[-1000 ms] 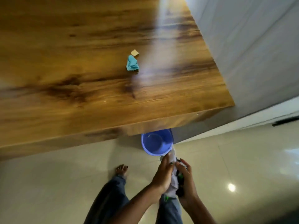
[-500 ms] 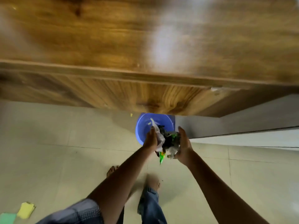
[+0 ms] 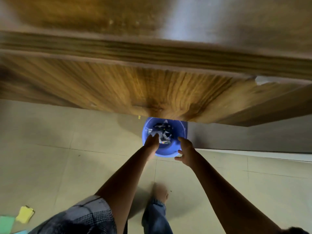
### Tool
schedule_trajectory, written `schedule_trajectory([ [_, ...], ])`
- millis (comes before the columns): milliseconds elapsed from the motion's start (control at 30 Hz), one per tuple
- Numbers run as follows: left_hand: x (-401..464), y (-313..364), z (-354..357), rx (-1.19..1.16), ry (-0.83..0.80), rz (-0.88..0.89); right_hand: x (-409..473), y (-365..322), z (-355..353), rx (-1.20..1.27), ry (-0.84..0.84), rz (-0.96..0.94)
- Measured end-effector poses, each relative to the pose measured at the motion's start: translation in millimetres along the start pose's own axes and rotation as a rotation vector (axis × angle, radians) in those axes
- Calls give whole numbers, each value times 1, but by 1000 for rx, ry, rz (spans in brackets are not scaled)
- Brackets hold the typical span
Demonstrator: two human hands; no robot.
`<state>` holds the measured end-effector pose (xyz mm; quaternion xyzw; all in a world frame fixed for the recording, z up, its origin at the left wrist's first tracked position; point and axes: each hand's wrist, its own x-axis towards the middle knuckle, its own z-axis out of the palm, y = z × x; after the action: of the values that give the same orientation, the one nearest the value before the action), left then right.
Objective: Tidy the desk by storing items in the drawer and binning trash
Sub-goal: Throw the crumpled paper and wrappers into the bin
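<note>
Two bare arms reach down from us toward the floor, past our checked sleeve [image 3: 87, 215] and a denim trouser leg [image 3: 156, 218] with a foot [image 3: 160, 191] planted on the pale tiles. Off at the near left corner lie a yellow pad [image 3: 25, 214] and a green sheet [image 3: 5, 224], well apart from the work. Further out, our right hand [image 3: 185, 152] hovers over the near rim of the blue bin [image 3: 180, 130] with fingers spread and holding nothing, which we judge is a hand that has let its load go. Our left hand [image 3: 152, 142] dips inside the bin, fingers extended down against the crumpled wrappers and paper [image 3: 163, 132]; whether it pinches any of them we cannot tell. The trash lies in the bin's bottom, so this load looks binned. Tucked half under the wooden desk [image 3: 152, 88], the bin sits where scraps can be dropped with little reach. Beside it on the tiles rests a small yellow scrap [image 3: 139, 117], which likely needs picking up.
</note>
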<state>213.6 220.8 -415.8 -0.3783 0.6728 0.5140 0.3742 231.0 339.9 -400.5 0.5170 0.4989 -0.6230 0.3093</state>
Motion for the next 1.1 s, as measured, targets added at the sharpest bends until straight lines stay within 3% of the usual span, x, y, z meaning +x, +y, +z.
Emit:
schedule_trajectory([
  [133, -3, -3, -8, 107, -8, 30, 0, 11, 1, -91, 62, -79],
  [300, -35, 0, -21, 213, 16, 134, -27, 21, 2, -372, 139, -302],
  [633, -161, 4, -58, 455, 86, 468, -163, 28, 18, -815, 184, -742],
  [833, -239, -3, -113, 385, 134, 542, -247, 28, 46, -970, 150, -885],
  [1000, -287, 3, -164, 263, 170, 679, -277, 31, 83, -1012, 147, -1205],
  [1100, -308, 6, -199, 159, 214, 736, -312, 30, 113, -1050, 59, -1329],
])
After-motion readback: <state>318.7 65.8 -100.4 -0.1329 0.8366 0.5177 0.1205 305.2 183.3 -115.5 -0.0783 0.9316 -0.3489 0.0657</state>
